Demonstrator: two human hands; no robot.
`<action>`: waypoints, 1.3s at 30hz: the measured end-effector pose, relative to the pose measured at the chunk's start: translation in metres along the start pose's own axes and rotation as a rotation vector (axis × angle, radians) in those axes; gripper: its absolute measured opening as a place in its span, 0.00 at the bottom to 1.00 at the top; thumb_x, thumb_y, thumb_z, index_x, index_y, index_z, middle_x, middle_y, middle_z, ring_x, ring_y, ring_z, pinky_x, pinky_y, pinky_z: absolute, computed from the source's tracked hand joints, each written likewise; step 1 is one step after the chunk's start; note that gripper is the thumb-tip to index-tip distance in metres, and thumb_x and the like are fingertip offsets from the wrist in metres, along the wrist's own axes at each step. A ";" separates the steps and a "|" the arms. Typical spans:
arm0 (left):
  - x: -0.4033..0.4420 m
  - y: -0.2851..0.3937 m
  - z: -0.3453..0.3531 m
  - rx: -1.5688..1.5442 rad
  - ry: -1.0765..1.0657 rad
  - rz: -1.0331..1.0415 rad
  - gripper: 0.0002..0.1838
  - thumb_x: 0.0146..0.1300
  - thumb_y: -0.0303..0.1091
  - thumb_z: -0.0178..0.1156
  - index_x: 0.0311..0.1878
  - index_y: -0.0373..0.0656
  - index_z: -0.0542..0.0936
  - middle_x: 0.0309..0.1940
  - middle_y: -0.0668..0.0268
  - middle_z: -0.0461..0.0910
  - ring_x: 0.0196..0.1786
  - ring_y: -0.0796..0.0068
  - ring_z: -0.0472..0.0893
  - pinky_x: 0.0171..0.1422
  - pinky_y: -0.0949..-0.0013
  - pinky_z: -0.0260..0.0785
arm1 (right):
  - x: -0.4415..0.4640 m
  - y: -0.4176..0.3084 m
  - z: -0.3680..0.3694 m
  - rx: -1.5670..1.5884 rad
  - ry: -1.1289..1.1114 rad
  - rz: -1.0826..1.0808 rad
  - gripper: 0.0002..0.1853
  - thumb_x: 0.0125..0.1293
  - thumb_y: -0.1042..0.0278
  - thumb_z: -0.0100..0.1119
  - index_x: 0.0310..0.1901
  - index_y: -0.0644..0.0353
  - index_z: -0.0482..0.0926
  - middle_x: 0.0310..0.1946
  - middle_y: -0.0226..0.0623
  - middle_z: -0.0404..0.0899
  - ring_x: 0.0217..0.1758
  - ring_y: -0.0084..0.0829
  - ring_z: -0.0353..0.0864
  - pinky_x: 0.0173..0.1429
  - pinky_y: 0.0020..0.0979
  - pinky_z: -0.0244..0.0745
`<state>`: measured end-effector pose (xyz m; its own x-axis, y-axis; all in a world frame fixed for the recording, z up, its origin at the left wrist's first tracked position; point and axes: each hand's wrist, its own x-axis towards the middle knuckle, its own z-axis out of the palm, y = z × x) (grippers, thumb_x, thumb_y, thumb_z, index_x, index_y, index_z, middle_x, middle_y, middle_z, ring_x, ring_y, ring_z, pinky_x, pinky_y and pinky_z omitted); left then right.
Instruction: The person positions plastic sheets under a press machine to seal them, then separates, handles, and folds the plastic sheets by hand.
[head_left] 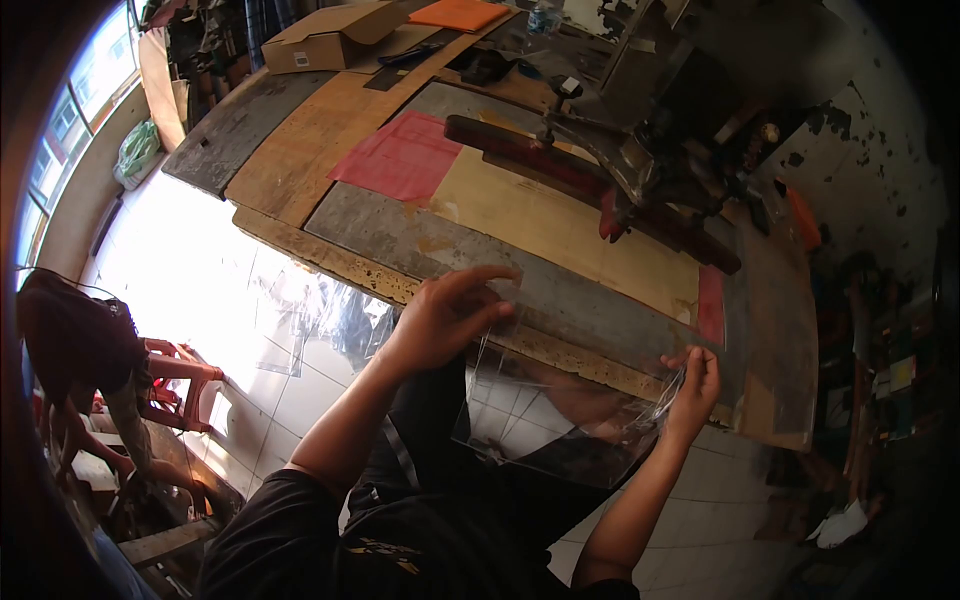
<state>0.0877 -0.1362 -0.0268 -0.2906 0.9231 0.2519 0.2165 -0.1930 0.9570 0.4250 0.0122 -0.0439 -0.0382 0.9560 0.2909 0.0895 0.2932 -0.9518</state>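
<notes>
Clear plastic film [540,425], possibly a bag, stretches over my lap below the table edge, and the floor tiles show through it. My right hand [692,395] is closed on its gathered, crinkled right end. At its upper left corner is my left hand [445,315], with index finger and thumb apart and curved; whether the film touches this hand is hard to see. Beyond both hands lies the worktable [385,235], bearing a yellow sheet [560,225] and a red sheet [400,155].
Above the table extends a dark machine arm with a long bar [540,165]. A cardboard box [330,40] and an orange folder [458,13] sit at the far end. More clear plastic [325,315] lies left of the table, near a red stool [180,385].
</notes>
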 end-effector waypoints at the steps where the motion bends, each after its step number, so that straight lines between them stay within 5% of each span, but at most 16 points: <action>1: 0.000 0.000 0.000 0.000 0.001 0.000 0.19 0.73 0.33 0.69 0.65 0.45 0.83 0.38 0.63 0.93 0.46 0.76 0.92 0.52 0.70 0.80 | 0.000 0.001 -0.001 0.007 -0.004 -0.004 0.17 0.85 0.59 0.54 0.48 0.69 0.78 0.30 0.32 0.77 0.36 0.25 0.82 0.53 0.35 0.84; 6: 0.001 0.000 0.000 0.049 0.016 -0.030 0.18 0.75 0.33 0.67 0.65 0.43 0.84 0.35 0.66 0.93 0.38 0.84 0.86 0.49 0.73 0.76 | -0.001 0.000 -0.001 0.020 -0.019 -0.009 0.17 0.85 0.59 0.54 0.48 0.68 0.78 0.31 0.33 0.78 0.37 0.25 0.82 0.55 0.38 0.85; 9: 0.002 -0.001 -0.001 0.060 0.014 -0.007 0.18 0.75 0.34 0.67 0.64 0.43 0.84 0.38 0.61 0.93 0.43 0.76 0.92 0.50 0.71 0.80 | -0.002 0.001 -0.002 0.018 -0.035 -0.013 0.17 0.86 0.59 0.54 0.48 0.68 0.78 0.31 0.33 0.78 0.38 0.25 0.82 0.56 0.39 0.86; 30: 0.002 -0.003 0.003 0.066 0.081 -0.032 0.15 0.75 0.34 0.67 0.61 0.42 0.85 0.35 0.62 0.93 0.40 0.76 0.91 0.47 0.71 0.80 | -0.001 0.007 -0.006 0.063 -0.072 -0.023 0.13 0.86 0.63 0.53 0.49 0.67 0.77 0.32 0.33 0.78 0.39 0.25 0.81 0.57 0.38 0.85; 39: 0.002 -0.005 0.004 0.013 0.138 -0.055 0.20 0.75 0.32 0.66 0.67 0.41 0.83 0.39 0.61 0.93 0.43 0.77 0.91 0.52 0.71 0.81 | -0.001 0.014 -0.021 0.069 -0.148 -0.039 0.14 0.84 0.61 0.57 0.51 0.67 0.79 0.36 0.37 0.87 0.45 0.30 0.88 0.59 0.35 0.81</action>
<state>0.0902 -0.1322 -0.0315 -0.4277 0.8774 0.2174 0.2089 -0.1381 0.9681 0.4470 0.0160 -0.0553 -0.1869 0.9306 0.3149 0.0163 0.3234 -0.9461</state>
